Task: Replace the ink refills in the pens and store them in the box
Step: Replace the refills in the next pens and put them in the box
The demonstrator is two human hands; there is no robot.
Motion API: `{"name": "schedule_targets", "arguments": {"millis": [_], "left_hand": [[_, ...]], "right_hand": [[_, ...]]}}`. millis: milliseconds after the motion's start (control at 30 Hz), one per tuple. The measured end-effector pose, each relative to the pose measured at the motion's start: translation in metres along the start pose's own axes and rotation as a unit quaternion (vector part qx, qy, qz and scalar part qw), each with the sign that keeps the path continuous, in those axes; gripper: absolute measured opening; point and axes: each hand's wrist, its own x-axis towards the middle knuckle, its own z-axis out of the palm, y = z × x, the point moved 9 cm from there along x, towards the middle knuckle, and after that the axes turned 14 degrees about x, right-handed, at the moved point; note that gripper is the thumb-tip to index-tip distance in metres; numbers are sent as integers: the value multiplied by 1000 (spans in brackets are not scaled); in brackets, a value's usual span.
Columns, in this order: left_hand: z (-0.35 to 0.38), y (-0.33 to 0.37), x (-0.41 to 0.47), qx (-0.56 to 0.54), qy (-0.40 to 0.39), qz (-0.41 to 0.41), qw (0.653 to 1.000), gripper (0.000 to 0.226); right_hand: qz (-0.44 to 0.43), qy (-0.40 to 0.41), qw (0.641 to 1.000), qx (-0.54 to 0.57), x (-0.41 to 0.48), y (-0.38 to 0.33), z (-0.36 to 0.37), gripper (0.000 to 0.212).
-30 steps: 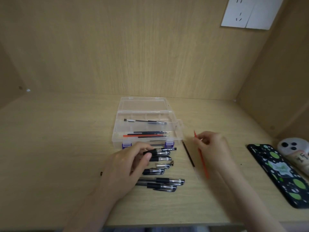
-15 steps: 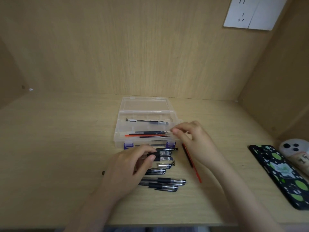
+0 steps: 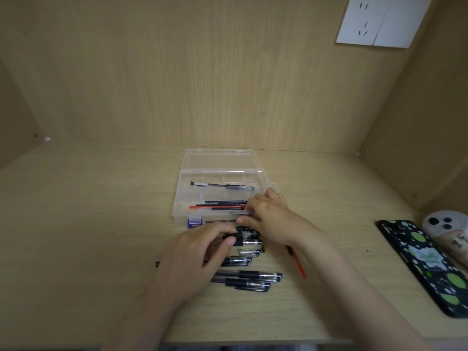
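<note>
box (image 3: 220, 174) of clear plastic sits mid-desk (image 3: 88, 224), lid (image 3: 217, 159) flat toward 12 o'clock. pens (image 3: 249, 276), clear with black grips, lie rowed at its 6 o'clock. left hand (image 3: 192, 262) grips the topmost pen (image 3: 247, 234). right hand (image 3: 271, 219) has dropped from the box's 3 o'clock end toward that pen, fingers curled, hold unclear. red refill (image 3: 300, 268) lies under its wrist. far compartment: one stored pen (image 3: 222, 185); near compartment: loose refills (image 3: 217, 205).

Home study nook: wooden desk (image 3: 88, 224), wall socket (image 3: 359, 21), phone (image 3: 425, 264).
</note>
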Motion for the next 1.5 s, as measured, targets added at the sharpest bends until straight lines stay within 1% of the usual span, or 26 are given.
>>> {"name": "schedule_targets", "arguments": {"millis": [133,233,333,433,533,600,667,733,767,833,867,967,1033,1100,1233,1400,1500], "left_hand": [[-1,1,0,-1,-1,2,1000,29],[0,0,0,0,-3,0,1000,29],[1,0,0,-4,-6,-1,1000,30],[1,-2,0,-5,0,-6,1000,27],[2,-4,-1,-18,5,-13,1000,23],[1,-4,-1,-21,4,-13,1000,24],[1,-2,0,-13,0,-8,1000,24],[1,-1,0,-8,-4,-4,1000,26],[1,-2,0,-7,-5,-5,1000,27],[2,-2,0,-8,-8,-6,1000,29],[2,-1,0,-7,-9,-5,1000,29],[2,-2,0,-10,-9,-4,1000,30],[3,-4,-1,-17,-11,-7,1000,31],[3,-4,-1,-23,-10,-8,1000,31],[5,-5,-1,-30,-12,-8,999,30],[8,-7,-2,-30,-19,-16,999,33],[7,-7,-1,-23,-22,-15,999,33]], "right_hand": [[6,-6,999,34,0,-1,-3,28],[31,-21,996,80,-2,1,-7,30],[36,-45,996,71,-1,1,-4,32],[40,-63,997,37,5,4,3,31],[25,-33,998,46,8,4,0,31],[11,5,995,95,7,4,-7,26],[-5,20,990,138,7,2,-11,19],[-4,32,982,184,10,3,-14,24],[-5,42,983,177,13,3,-17,25],[-3,48,992,118,20,2,-24,15],[2,34,995,94,24,1,-25,12],[39,-41,998,31,33,1,-19,17],[52,-72,996,-1,38,0,-16,15],[58,-97,994,-6,40,0,-13,13],[67,-142,987,35,40,2,-10,11],[75,-214,973,-41,48,0,-2,13],[62,-232,970,-47,51,-2,3,15]]}}
